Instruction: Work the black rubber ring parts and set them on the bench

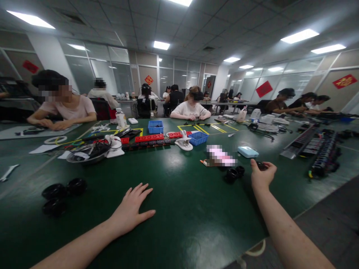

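Head view, and the left hand [129, 211] is spread wide, palm down at the green counter [179, 194], gripping nothing! Across to the other side, the right hand [263, 178] has its fingers curled round a black piece [261, 166], part-hidden by the grip. Two black rings [232, 175] sit just left of that hand, a pale blue case [248, 151] just beyond it; three other rings [55, 191] cluster left of the left hand.

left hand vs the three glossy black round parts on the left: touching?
Apart. The head view shows a stretch of green tabletop between the left hand and the three glossy black round parts.
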Action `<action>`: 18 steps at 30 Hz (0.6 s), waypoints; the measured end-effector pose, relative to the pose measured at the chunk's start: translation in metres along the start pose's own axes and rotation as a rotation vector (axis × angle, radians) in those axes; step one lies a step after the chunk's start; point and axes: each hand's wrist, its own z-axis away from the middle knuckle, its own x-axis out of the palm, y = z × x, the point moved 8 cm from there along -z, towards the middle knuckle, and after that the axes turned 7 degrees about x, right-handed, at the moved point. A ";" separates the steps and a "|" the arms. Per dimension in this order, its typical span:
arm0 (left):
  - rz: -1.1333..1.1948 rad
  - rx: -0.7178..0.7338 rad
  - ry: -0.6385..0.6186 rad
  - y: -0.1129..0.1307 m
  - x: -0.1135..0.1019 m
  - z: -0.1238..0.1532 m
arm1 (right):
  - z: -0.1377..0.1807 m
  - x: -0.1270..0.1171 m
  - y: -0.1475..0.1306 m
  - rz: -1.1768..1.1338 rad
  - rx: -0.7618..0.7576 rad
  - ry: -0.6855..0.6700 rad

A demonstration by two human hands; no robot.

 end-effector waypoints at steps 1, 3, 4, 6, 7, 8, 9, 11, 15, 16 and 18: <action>-0.002 0.001 0.001 -0.001 0.001 0.000 | 0.000 -0.004 0.002 -0.006 0.013 0.039; -0.009 0.016 0.012 -0.002 0.002 -0.001 | 0.001 -0.008 0.002 0.001 0.020 0.078; -0.014 0.028 0.019 -0.003 0.003 -0.002 | 0.001 -0.008 0.001 -0.002 0.011 0.072; -0.031 0.048 0.027 -0.005 0.005 -0.003 | 0.002 -0.003 -0.005 -0.012 -0.021 0.036; -0.043 0.053 0.029 -0.006 0.006 -0.003 | 0.003 0.000 -0.008 -0.018 -0.042 0.012; -0.055 0.058 0.030 -0.006 0.007 -0.003 | 0.005 0.003 -0.012 -0.024 -0.064 -0.015; -0.067 0.062 0.031 -0.007 0.007 -0.003 | 0.007 0.005 -0.015 -0.028 -0.086 -0.043; -0.079 0.065 0.030 -0.006 0.008 -0.003 | 0.011 0.009 -0.021 -0.025 -0.122 -0.093; -0.072 0.056 0.009 -0.006 0.009 -0.002 | 0.013 0.017 -0.021 0.028 -0.145 -0.198; -0.071 0.055 0.010 -0.006 0.008 -0.002 | 0.013 0.021 -0.018 0.053 -0.141 -0.238; -0.073 0.056 0.019 -0.007 0.008 -0.002 | 0.012 0.030 -0.011 0.107 -0.126 -0.327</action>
